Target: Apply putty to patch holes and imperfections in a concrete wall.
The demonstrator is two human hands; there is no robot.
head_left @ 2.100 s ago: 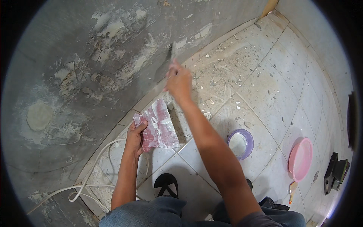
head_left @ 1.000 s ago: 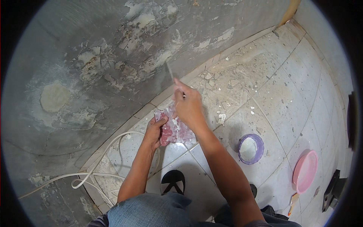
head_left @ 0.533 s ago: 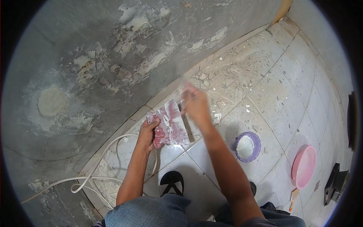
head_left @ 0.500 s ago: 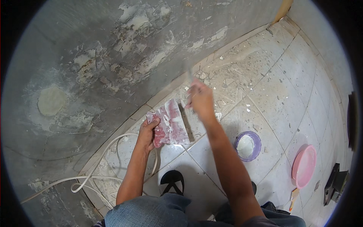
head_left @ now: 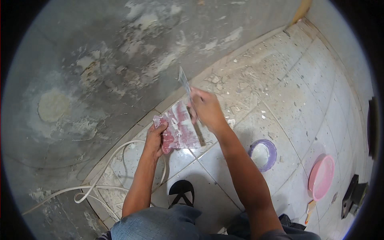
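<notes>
My left hand (head_left: 153, 139) grips the near left edge of a red plastic putty board (head_left: 183, 134), smeared with white putty, with the thumb on top. Just beyond the board's far right corner, my right hand (head_left: 208, 109) is closed round a putty knife (head_left: 184, 80). Its thin grey blade points up and left toward the patchy wall (head_left: 132, 60), seemingly apart from it. Most of the knife's handle is hidden by my fingers. To the right of my right forearm, a purple tub (head_left: 273, 154) holds white putty (head_left: 261, 156).
Plaster chips (head_left: 242, 85) and dust litter the tiled floor along the wall. A pink basin (head_left: 322, 176) and a brush (head_left: 310, 210) lie at the right, near a black object (head_left: 352, 196). A white cable (head_left: 105, 166) loops at the left beside my sandalled foot (head_left: 182, 193).
My right hand has shifted left and slightly nearer, and the knife blade now tilts toward the wall. The putty board has barely moved in my left hand.
</notes>
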